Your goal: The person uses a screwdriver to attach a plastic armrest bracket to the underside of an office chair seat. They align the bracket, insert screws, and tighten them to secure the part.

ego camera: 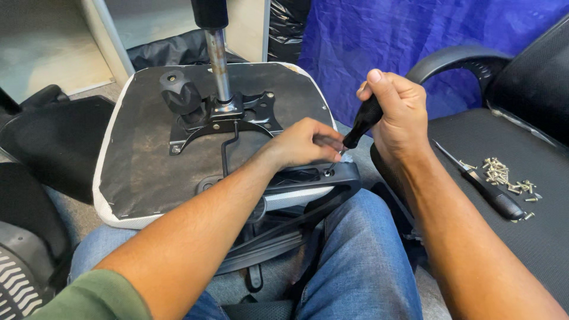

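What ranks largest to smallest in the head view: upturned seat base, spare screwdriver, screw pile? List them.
1. Upturned seat base, by far the largest.
2. Spare screwdriver lying on the mesh seat.
3. Screw pile, though spread out it looks nearly as long as the screwdriver, so this ranking is unsure.

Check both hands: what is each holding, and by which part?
Right hand grips a screwdriver by its black handle. Left hand pinches the shaft near the tip, over the black bracket.

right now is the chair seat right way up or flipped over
Flipped over: the chair seat shows its dark underside, with the metal mounting plate and gas cylinder pointing upward.
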